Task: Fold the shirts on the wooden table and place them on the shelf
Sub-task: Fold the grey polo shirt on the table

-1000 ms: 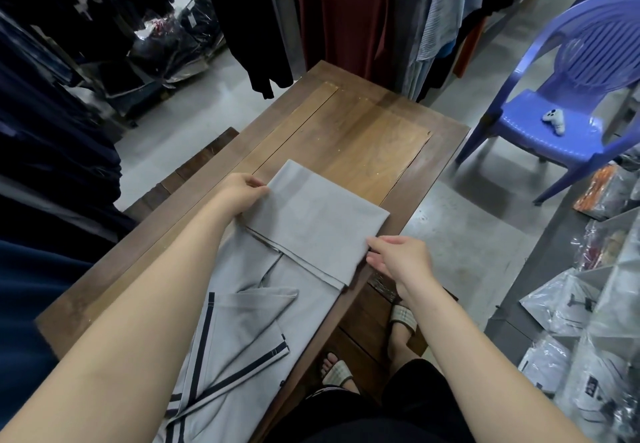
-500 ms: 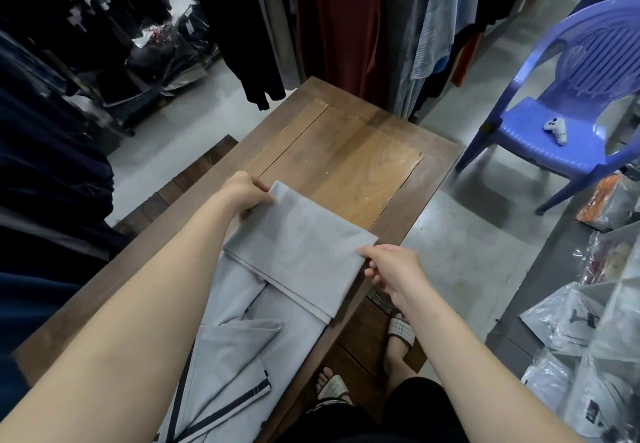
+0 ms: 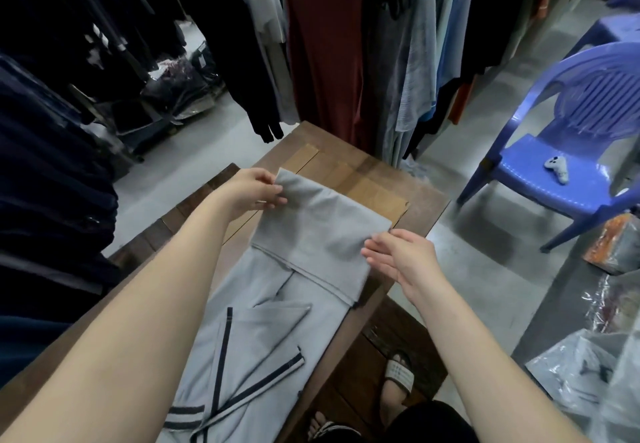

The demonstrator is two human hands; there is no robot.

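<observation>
Centrally: grey shirt [image 3: 311,231], hem doubled back, on wooden table [image 3: 374,179]. Left hand [image 3: 252,190] pinches upper-left fold corner; right hand [image 3: 398,259], fingers straight, touches right edge, likely squaring the fold.

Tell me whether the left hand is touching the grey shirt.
Touching. The head view shows the left hand pinching the far left corner of the grey shirt at its folded part.

Left hand [image 3: 250,193] raised shirt [image 3: 311,231] fold; right hand [image 3: 405,260] seemingly opened
</observation>
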